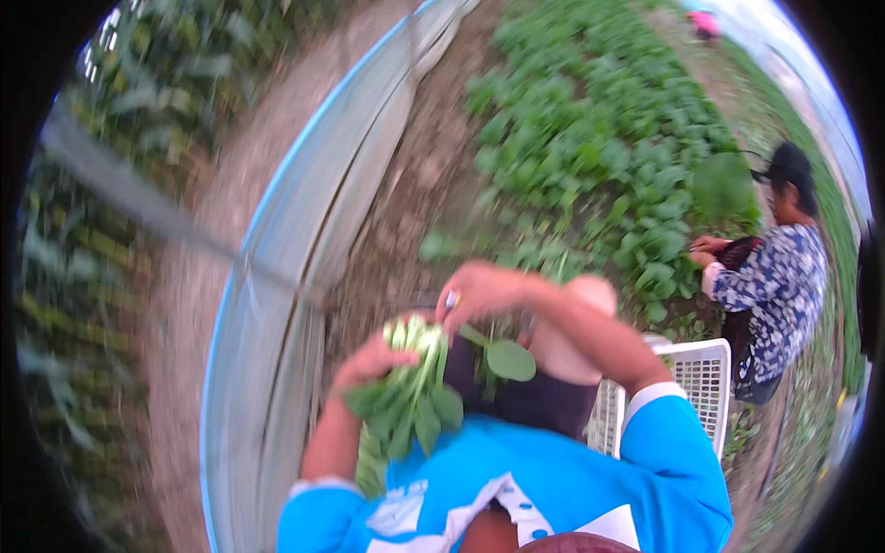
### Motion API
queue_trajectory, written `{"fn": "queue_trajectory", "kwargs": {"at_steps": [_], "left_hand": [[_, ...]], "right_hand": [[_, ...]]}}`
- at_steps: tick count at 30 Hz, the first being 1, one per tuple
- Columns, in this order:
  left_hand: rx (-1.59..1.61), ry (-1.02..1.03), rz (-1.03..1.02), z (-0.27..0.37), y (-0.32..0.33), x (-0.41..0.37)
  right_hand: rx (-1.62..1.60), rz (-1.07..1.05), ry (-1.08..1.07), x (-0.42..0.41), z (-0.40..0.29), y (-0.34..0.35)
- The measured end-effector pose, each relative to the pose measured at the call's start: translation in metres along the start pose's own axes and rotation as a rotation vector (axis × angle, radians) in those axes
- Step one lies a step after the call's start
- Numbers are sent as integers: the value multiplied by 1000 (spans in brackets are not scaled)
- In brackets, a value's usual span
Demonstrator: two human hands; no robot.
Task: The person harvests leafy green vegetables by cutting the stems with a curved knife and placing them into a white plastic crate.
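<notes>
My left hand (379, 358) holds a bunch of leafy greens (408, 404). Its pale cut stem ends point up and away from me, and the dark green leaves hang towards my blue shirt. My right hand (480, 296) is bent over the bunch, its fingertips at the stem ends. A small white and yellow ring-like thing (453, 300) is on one of its fingers. Just below that hand is a single round leaf (510, 361) on a stem; blur hides whether the fingers hold it. More pale greens (370, 462) show under the bunch, beside my left forearm.
At my right side stands a white plastic crate (702, 387), partly behind my arm. A person in a patterned top (778, 283) crouches beyond it, hands among the bed of leafy plants (594, 124). A low plastic sheet barrier (276, 332) runs along my left, with tall crops (90, 332) past it.
</notes>
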State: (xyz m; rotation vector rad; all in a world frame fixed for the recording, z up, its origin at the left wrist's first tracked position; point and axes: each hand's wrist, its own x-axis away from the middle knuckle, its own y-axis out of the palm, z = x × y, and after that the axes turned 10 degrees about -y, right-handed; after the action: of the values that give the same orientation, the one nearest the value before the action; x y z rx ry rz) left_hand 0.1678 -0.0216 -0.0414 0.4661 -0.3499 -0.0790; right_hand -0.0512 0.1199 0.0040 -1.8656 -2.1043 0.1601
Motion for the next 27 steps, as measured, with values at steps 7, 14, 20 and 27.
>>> {"fn": "queue_trajectory", "kwargs": {"at_steps": [7,14,20,27], "left_hand": [[358,293,429,-27,-19,155],[386,280,1231,-118,-10,299],[318,-21,1555,-218,-16,389],[-11,-441,1797,-305,-18,352]], "right_hand": [[53,201,163,-21,25,11],[23,426,345,18,100,-35],[158,461,327,33,107,-33],[227,480,328,42,119,-43]]}}
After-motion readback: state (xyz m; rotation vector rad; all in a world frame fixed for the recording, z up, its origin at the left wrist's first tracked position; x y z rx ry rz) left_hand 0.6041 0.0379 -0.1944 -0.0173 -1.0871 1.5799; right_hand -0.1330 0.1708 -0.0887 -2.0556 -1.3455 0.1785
